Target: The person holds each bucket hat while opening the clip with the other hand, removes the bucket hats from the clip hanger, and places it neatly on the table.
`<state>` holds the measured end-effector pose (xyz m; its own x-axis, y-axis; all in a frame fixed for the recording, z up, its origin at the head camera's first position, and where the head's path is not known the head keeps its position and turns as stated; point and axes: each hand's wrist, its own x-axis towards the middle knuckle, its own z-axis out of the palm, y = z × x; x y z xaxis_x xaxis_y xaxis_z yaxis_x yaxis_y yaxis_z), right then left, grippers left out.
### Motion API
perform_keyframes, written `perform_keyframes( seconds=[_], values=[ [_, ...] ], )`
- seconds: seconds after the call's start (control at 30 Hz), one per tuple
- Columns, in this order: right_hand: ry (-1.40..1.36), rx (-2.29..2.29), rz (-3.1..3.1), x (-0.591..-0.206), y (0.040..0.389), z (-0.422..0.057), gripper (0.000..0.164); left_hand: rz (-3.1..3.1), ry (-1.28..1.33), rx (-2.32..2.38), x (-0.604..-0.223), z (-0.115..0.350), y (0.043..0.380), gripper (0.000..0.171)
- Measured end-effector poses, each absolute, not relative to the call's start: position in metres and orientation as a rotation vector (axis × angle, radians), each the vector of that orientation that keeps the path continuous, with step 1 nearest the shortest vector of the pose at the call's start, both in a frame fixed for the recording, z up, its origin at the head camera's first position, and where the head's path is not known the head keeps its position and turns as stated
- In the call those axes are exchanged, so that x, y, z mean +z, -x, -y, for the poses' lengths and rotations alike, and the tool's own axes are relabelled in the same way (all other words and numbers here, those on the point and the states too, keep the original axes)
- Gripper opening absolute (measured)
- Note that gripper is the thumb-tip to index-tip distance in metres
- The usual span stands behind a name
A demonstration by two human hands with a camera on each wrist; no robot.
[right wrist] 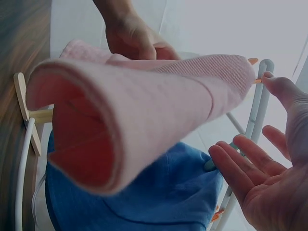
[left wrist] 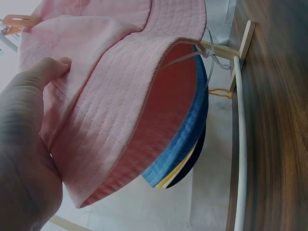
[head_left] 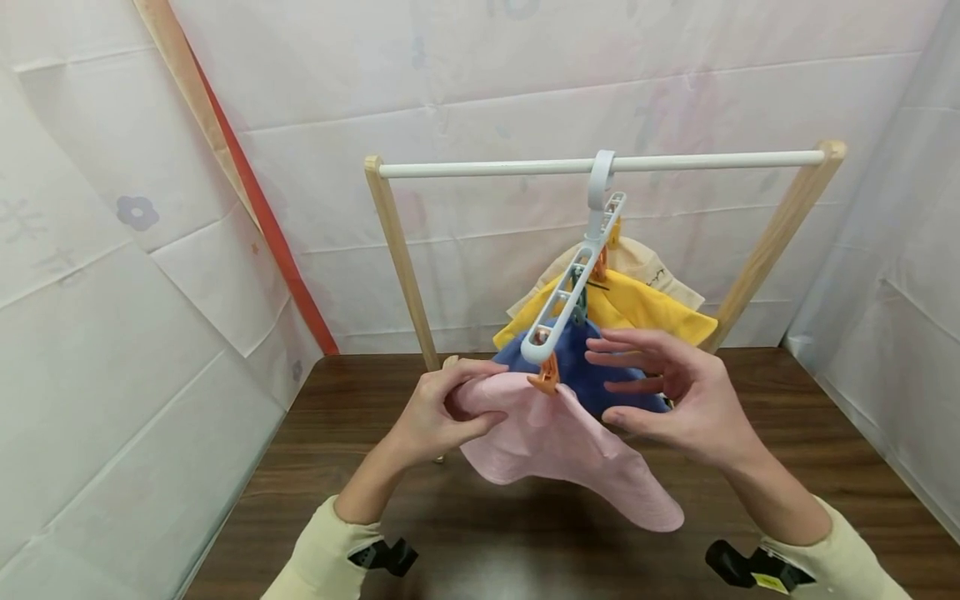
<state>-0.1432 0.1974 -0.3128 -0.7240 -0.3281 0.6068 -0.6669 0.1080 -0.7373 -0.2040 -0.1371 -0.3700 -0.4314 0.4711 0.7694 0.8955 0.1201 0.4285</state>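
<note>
A pink bucket hat (head_left: 555, 454) hangs from an orange clip (head_left: 546, 375) at the near end of a white clip hanger (head_left: 558, 312). My left hand (head_left: 442, 412) pinches the hat's left side, thumb (left wrist: 48, 72) on the near face. To the right of the clip is my right hand (head_left: 686, 392), fingers spread and holding nothing. In the right wrist view, that hand's thumb (right wrist: 279, 86) is close to the clip; whether they touch I cannot tell. Behind the pink hat hangs a blue hat (right wrist: 159, 192), partly covered.
A yellow hat (head_left: 648, 308) and a beige hat (head_left: 645, 258) hang farther back on the same hanger. Its hook goes over the white rail (head_left: 487, 169) of a wooden-legged rack (head_left: 405, 258). The rack stands on a dark wood table (head_left: 322, 450), with light sheets (head_left: 525, 92) around it.
</note>
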Motion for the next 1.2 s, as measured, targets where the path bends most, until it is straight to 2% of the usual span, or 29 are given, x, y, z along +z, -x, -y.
perform_keyframes(
  seconds=[0.5, 1.2],
  values=[
    [-0.899, 1.643, 2.146, -0.310, 0.141, -0.190, 0.074, 1.934, 1.345, -1.265, -0.369, 0.129, 0.203, 0.061],
    [-0.992, 1.684, 2.089, -0.307, 0.137, -0.184, 0.072, 1.982, 1.315, -1.148, -0.371, 0.120, 0.199, 0.059]
  ],
)
